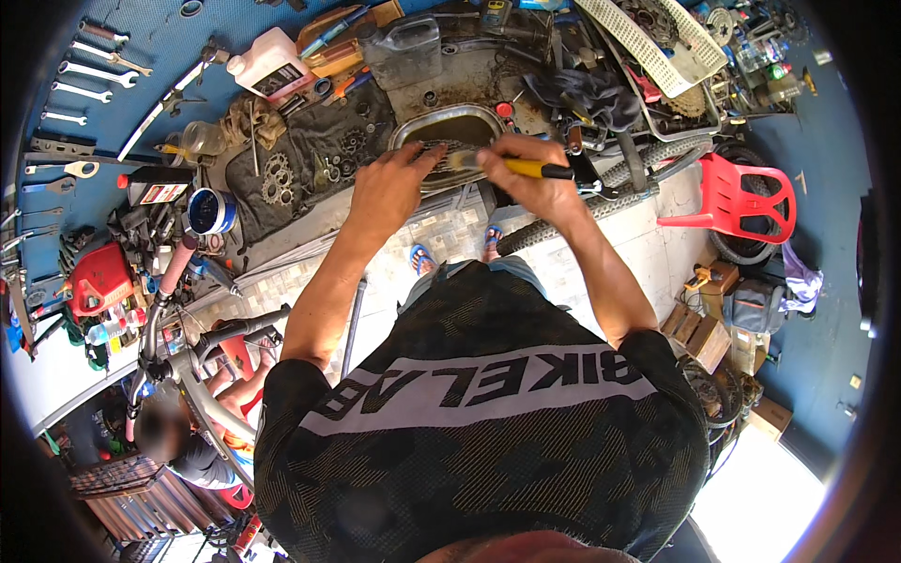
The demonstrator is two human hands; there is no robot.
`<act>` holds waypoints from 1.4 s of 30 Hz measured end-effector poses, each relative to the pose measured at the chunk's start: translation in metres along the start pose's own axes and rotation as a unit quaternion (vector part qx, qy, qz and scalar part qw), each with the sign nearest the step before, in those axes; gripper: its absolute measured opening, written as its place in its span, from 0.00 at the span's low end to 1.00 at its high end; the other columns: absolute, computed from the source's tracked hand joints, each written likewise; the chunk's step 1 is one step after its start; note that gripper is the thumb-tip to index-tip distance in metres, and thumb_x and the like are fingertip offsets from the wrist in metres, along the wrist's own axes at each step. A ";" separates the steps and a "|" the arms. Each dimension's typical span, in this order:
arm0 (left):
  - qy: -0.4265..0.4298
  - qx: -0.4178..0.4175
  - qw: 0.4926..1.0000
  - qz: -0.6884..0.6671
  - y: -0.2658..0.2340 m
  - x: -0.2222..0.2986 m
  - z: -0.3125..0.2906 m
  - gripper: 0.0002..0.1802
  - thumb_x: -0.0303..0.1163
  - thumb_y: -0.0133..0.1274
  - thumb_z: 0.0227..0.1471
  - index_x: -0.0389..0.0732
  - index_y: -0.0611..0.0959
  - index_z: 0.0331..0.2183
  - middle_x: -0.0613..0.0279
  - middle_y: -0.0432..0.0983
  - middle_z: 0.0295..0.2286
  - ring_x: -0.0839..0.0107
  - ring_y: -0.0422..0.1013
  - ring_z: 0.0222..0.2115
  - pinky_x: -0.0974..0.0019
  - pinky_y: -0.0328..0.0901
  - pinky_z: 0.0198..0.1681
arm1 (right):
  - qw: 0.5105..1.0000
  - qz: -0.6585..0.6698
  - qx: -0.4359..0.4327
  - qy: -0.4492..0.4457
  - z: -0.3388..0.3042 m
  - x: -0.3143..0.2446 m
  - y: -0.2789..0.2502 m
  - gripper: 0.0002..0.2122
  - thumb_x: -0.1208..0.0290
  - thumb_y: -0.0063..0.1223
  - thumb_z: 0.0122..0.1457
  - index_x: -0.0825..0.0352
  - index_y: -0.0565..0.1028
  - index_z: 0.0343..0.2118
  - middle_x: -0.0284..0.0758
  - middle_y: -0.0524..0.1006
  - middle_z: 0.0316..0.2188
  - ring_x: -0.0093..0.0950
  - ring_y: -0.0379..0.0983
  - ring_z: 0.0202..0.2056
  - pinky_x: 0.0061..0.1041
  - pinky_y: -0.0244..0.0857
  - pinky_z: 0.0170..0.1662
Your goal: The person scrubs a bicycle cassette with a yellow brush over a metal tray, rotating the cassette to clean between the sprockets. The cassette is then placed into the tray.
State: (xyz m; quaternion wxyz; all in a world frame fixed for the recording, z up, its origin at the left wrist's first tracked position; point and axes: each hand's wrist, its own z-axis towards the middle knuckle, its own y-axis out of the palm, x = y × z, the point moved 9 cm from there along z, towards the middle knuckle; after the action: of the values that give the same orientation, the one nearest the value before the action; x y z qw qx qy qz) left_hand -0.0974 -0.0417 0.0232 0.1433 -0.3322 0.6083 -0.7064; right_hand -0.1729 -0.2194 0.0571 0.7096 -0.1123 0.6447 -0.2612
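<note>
My right hand [537, 180] is closed around a brush [527, 168] with a yellow and black handle. Its bristles reach left toward my left hand, over the near side of an oval metal tray [405, 129] that holds brownish liquid. My left hand [387, 195] has its fingers bent at the tray's near left edge, gripping a dark metal bicycle part [449, 147]. Whether that part is a chain or a sprocket I cannot tell, as fingers and brush cover much of it. A sprocket [278, 178] and other small metal parts lie on a dark cloth [319, 127] to the left.
Behind the tray stand a white jug [269, 64] and a grey jug [402, 49]. A white plastic basket [690, 61] is at the far right. A bicycle tyre [535, 235] passes below the bench edge, near a red chair [741, 197]. A person sits at lower left beside a bicycle.
</note>
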 end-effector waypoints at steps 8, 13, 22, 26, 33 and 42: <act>-0.004 0.009 1.000 0.003 0.008 -0.002 0.000 0.38 0.20 0.57 0.51 0.60 0.80 0.62 0.56 0.80 0.56 0.51 0.81 0.50 0.45 0.78 0.46 | 1.000 -0.005 0.007 -0.023 0.003 -0.007 0.004 0.12 0.64 0.65 0.65 0.69 0.81 0.32 0.42 0.79 0.25 0.38 0.74 0.24 0.33 0.70 0.32; 0.001 0.016 1.000 0.019 0.008 0.000 -0.001 0.37 0.20 0.56 0.51 0.60 0.81 0.61 0.57 0.80 0.56 0.51 0.81 0.49 0.47 0.79 0.45 | 0.999 -0.017 0.002 0.028 0.003 0.018 -0.006 0.12 0.64 0.66 0.65 0.70 0.82 0.33 0.37 0.79 0.23 0.26 0.74 0.25 0.29 0.70 0.31; 0.007 0.028 1.000 0.003 0.006 0.000 -0.001 0.36 0.20 0.56 0.51 0.59 0.81 0.61 0.56 0.81 0.55 0.52 0.82 0.48 0.48 0.79 0.46 | 1.000 0.003 0.005 -0.028 0.007 0.008 0.003 0.12 0.64 0.66 0.66 0.70 0.82 0.34 0.36 0.80 0.24 0.23 0.74 0.26 0.27 0.68 0.30; 0.009 0.039 0.999 0.014 0.009 -0.003 -0.005 0.37 0.21 0.55 0.52 0.62 0.80 0.62 0.61 0.80 0.57 0.51 0.82 0.48 0.48 0.79 0.46 | 1.000 -0.020 0.013 0.016 0.010 0.040 -0.006 0.12 0.64 0.66 0.66 0.70 0.82 0.33 0.35 0.80 0.23 0.22 0.73 0.25 0.27 0.68 0.29; 0.012 0.027 1.000 -0.004 0.008 -0.004 -0.005 0.37 0.20 0.56 0.51 0.60 0.80 0.62 0.59 0.79 0.57 0.51 0.81 0.50 0.47 0.79 0.47 | 1.000 -0.006 0.029 -0.002 0.008 0.038 0.000 0.11 0.64 0.67 0.64 0.68 0.82 0.33 0.40 0.80 0.26 0.30 0.77 0.26 0.31 0.71 0.33; 0.027 0.050 0.998 0.015 0.005 -0.004 -0.006 0.39 0.19 0.55 0.51 0.63 0.80 0.62 0.61 0.80 0.57 0.53 0.82 0.48 0.50 0.80 0.45 | 0.999 -0.005 0.005 0.032 0.006 0.045 -0.008 0.11 0.67 0.67 0.64 0.70 0.81 0.32 0.40 0.79 0.25 0.34 0.76 0.26 0.33 0.70 0.32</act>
State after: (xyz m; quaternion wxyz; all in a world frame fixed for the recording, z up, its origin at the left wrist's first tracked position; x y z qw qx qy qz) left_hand -0.0990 -0.0357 0.0164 0.1536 -0.2964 0.5807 -0.7425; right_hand -0.1677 -0.2508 0.0233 0.6882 -0.1038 0.6650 -0.2709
